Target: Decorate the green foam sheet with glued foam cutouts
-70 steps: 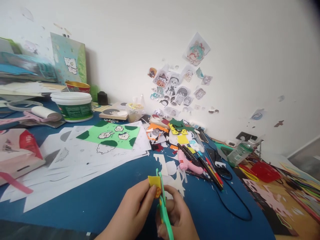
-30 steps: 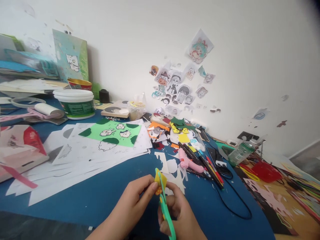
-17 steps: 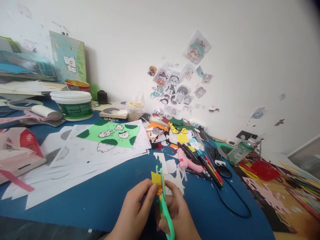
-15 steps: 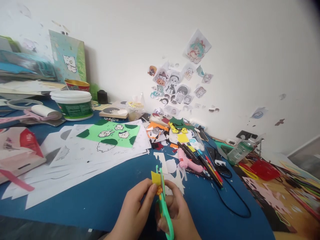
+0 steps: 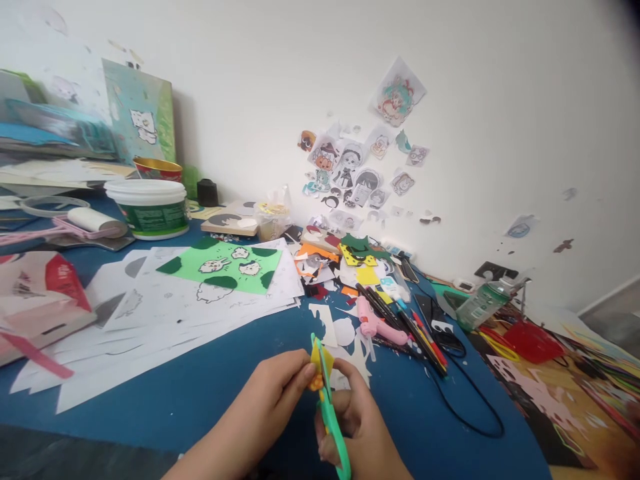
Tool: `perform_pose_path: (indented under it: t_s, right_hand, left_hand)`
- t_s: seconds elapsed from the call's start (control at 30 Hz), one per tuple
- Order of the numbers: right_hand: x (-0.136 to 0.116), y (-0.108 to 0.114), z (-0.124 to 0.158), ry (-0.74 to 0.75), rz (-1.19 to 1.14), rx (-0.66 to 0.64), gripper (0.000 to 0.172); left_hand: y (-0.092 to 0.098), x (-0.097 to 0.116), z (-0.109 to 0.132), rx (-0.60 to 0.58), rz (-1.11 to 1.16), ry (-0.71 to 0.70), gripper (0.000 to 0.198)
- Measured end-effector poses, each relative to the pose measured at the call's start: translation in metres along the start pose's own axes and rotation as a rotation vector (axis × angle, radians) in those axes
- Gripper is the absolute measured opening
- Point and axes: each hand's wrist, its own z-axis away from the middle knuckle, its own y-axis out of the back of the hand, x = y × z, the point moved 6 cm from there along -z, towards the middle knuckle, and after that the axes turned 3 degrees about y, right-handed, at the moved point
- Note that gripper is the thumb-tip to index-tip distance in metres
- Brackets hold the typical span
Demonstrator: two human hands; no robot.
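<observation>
My right hand (image 5: 357, 420) is closed round the handles of a pair of green scissors (image 5: 334, 423), whose blades point away from me. Pinched in my left hand (image 5: 285, 390) is a small piece of yellow paper (image 5: 324, 363) with an orange patterned part at its lower end. The scissor blades lie across the yellow paper, which shows on both sides of them. Whether the blades are parted is hard to make out. Just beyond my hands, white paper scraps (image 5: 345, 333) lie on the blue table (image 5: 200, 400).
A pink glue gun (image 5: 380, 323) and several pens (image 5: 425, 340) lie to the right, with a black cable (image 5: 480, 393) curving near the edge. Leftward are a green sheet with animal drawings (image 5: 227, 263), white papers (image 5: 125, 353) and a lidded tub (image 5: 150, 210).
The yellow paper has turned and now sits across the scissor blades rather than left of them. My left wrist has swung out to the left. The view has shifted slightly.
</observation>
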Motion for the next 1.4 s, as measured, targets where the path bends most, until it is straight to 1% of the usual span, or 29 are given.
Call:
perform_pose_path:
  t_s: [0.1,0.17,0.27,0.37,0.5,0.57,0.63,0.7,0.9,1.0,1.13,1.27,1.4]
  right_hand:
    - [-0.001,0.001,0.001,-0.03,0.024,0.017,0.084]
    - [0.0,0.003,-0.002,0.001,0.015,0.022,0.085]
    - [0.003,0.002,-0.008,0.045,-0.042,0.023,0.089]
    - [0.007,-0.003,-0.013,0.041,-0.131,0.018,0.095]
    - [0.006,-0.007,-0.015,0.069,-0.21,0.036,0.099]
    - [0.009,-0.006,-0.014,0.067,-0.221,0.033,0.1]
    - [0.013,-0.003,-0.014,0.048,-0.218,0.028,0.101]
    - [0.014,0.0,-0.013,0.043,-0.2,0.015,0.102]
    - [0.001,0.004,-0.009,0.062,-0.126,-0.056,0.105]
    - [-0.003,0.006,-0.007,0.047,-0.086,-0.055,0.104]
    - [0.0,0.009,-0.006,0.04,-0.055,-0.018,0.097]
    - [0.005,0.009,-0.007,0.038,-0.066,-0.017,0.092]
    - [0.004,0.007,-0.008,0.06,-0.096,-0.048,0.093]
  left_hand:
    - [0.001,0.001,-0.004,-0.098,0.005,-0.024,0.036]
    - [0.002,0.001,-0.007,-0.098,0.034,-0.036,0.038]
    - [0.0,-0.001,-0.006,0.005,0.139,-0.043,0.039]
    - [-0.01,-0.004,0.0,0.108,0.22,-0.074,0.029]
    - [-0.018,-0.008,0.008,0.255,0.222,-0.055,0.022]
    - [-0.018,-0.006,0.01,0.285,0.215,-0.032,0.023]
    - [-0.016,-0.003,0.01,0.272,0.217,-0.001,0.025]
    - [-0.015,0.001,0.009,0.227,0.22,0.021,0.026]
    - [-0.011,0.007,0.006,0.121,0.164,0.047,0.029]
    - [-0.009,0.008,0.004,0.074,0.122,0.038,0.028]
    - [-0.002,0.009,0.001,0.003,0.035,0.031,0.026]
    - [0.007,0.011,-0.003,-0.037,0.016,0.001,0.026]
    - [0.006,0.011,-0.008,-0.031,0.102,-0.021,0.027]
